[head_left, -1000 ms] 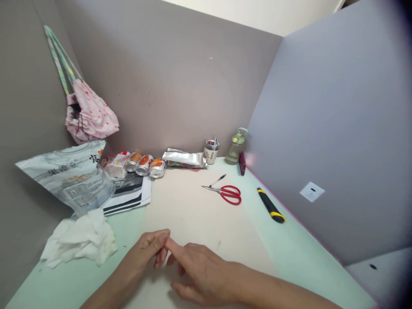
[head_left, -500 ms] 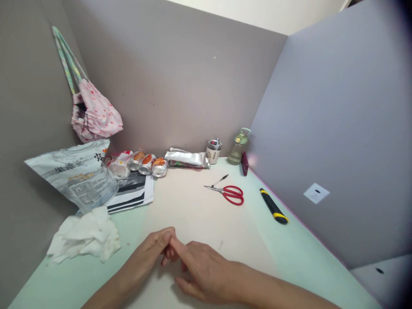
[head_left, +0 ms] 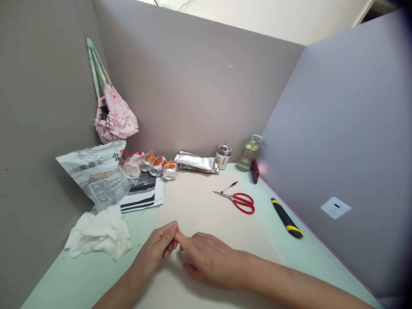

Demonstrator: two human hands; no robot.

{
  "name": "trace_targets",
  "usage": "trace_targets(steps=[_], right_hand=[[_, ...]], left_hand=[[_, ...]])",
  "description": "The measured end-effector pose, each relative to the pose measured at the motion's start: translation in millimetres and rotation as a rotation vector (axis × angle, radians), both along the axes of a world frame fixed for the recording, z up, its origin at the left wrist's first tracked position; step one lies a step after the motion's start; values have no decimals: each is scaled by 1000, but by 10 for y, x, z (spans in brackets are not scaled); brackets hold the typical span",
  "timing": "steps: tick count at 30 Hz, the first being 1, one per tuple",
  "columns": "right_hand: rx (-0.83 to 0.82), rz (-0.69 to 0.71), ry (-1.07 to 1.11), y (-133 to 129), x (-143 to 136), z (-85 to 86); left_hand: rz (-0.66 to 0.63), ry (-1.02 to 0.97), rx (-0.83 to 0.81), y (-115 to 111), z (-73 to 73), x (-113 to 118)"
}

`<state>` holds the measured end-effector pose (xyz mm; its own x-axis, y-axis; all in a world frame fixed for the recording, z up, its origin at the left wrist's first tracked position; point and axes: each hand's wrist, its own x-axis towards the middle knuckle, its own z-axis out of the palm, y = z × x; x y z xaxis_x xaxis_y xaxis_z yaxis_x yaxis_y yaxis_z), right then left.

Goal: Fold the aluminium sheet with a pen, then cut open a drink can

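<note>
Above the front middle of the desk, my two hands meet. My left hand [head_left: 165, 241] is closed round the tip of my right index finger, its thumb on top. My right hand [head_left: 210, 259] has its index finger stretched out to the left and its thumb apart below; the other fingers are partly hidden under the palm. No object shows in either hand. Beyond them lie red-handled scissors [head_left: 242, 203], blades to the left, and a pen [head_left: 229, 187] behind the blades. A black and yellow utility knife [head_left: 287, 218] rests by the right wall.
Crumpled white tissue [head_left: 99, 234] and a standing snack bag [head_left: 104, 176] are at left. Several cans [head_left: 157, 166], silver packets [head_left: 197, 162], a pen cup [head_left: 223, 157], a green bottle [head_left: 247, 155] and a dark red object [head_left: 255, 171] line the back. A pink bag [head_left: 116, 116] hangs left.
The view has swung left, so the scene sits further right in the picture. My hands stay joined, with the left still holding the right index finger.
</note>
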<state>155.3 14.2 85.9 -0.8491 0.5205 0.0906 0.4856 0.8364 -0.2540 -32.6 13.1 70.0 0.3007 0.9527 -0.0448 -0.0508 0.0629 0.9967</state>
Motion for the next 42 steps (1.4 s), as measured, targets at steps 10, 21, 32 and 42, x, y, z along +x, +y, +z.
trace_targets(steps=[10,21,32,42], right_hand=[[117,119,-26,435,-381,126],[236,221,-13,716,-542,102],[431,-265,194,1948,-799,-43],[216,-423,312,2194,-770,-149]], left_hand=[[261,-87,-1,167,-2,-256],[390,-79,26,257,-15,-425],[391,-164,-60,262,31,-343],[325,-296,-153,286,-15,-322]])
